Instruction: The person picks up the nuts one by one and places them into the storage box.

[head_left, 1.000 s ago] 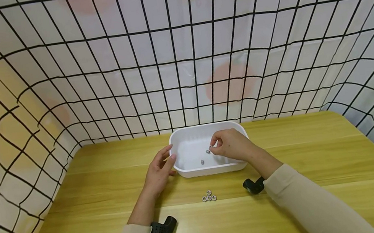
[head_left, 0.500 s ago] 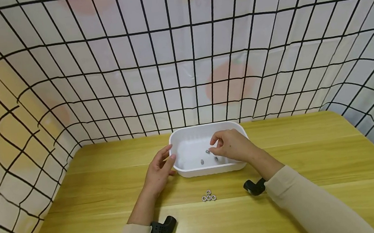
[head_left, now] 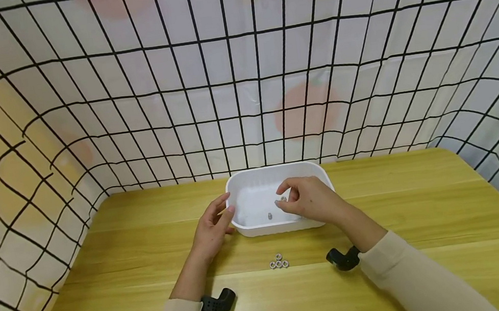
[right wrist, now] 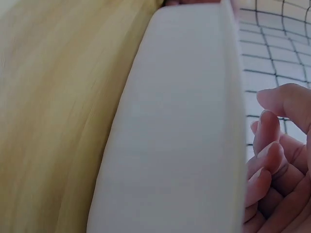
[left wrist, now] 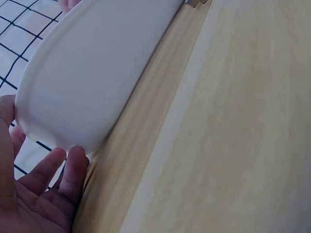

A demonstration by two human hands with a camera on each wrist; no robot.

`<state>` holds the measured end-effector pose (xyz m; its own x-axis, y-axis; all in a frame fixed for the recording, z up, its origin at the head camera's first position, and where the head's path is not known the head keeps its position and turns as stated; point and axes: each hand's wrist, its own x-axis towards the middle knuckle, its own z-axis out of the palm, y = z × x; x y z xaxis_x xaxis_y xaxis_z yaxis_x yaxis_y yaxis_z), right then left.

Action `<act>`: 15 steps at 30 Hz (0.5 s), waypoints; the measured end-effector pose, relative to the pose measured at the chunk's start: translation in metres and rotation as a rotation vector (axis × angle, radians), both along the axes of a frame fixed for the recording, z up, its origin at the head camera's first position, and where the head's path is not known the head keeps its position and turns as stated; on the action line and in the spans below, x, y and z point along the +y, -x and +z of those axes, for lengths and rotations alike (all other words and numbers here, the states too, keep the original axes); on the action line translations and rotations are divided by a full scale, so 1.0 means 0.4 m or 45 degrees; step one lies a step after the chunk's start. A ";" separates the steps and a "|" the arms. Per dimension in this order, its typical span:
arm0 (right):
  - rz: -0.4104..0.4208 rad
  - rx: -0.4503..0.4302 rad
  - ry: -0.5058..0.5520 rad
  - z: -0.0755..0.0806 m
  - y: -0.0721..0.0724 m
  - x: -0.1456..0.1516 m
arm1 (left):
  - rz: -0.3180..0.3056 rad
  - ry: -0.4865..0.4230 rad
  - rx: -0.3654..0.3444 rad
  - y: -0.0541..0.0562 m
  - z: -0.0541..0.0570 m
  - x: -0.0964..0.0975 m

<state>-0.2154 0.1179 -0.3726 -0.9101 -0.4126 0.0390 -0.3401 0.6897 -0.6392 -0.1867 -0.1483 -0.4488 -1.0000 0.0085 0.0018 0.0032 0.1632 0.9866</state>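
Observation:
My left hand (head_left: 211, 231) holds the left end of a white plastic tray (head_left: 258, 230). Thumb and index finger lie at its rim, while other fingertips (left wrist: 77, 155) touch the outer wall. Inside the tray hovers my right hand (head_left: 312, 199), its thumb and index finger apart with a gap between them. In that gap shows a small metal nut (head_left: 283, 199); whether the thumb touches it I cannot tell. Another nut (head_left: 270, 216) lies on the tray floor further left. The right wrist view shows the fingers (right wrist: 267, 128) loosely bent beyond the tray wall.
On the wooden table (head_left: 151, 269), several metal nuts (head_left: 279, 263) sit in a small cluster in front of the tray. Behind the table stands a black wire grid (head_left: 231, 80) against patterned cloth, with more grid on both sides.
My right hand let go of a nut, which came to lie on the tray floor and is now hidden. The hand then shifted slightly, thumb and index finger spreading. The left hand stays.

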 end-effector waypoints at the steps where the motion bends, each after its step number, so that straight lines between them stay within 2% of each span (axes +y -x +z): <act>1: 0.006 -0.001 0.015 0.003 -0.006 -0.001 | 0.000 -0.001 -0.001 0.000 0.000 0.000; 8: 0.050 -0.039 0.107 0.016 -0.057 -0.008 | 0.003 -0.004 -0.006 -0.001 0.002 0.000; 15: 0.112 -0.074 0.164 0.010 -0.103 -0.012 | 0.000 -0.008 -0.007 -0.001 0.000 0.000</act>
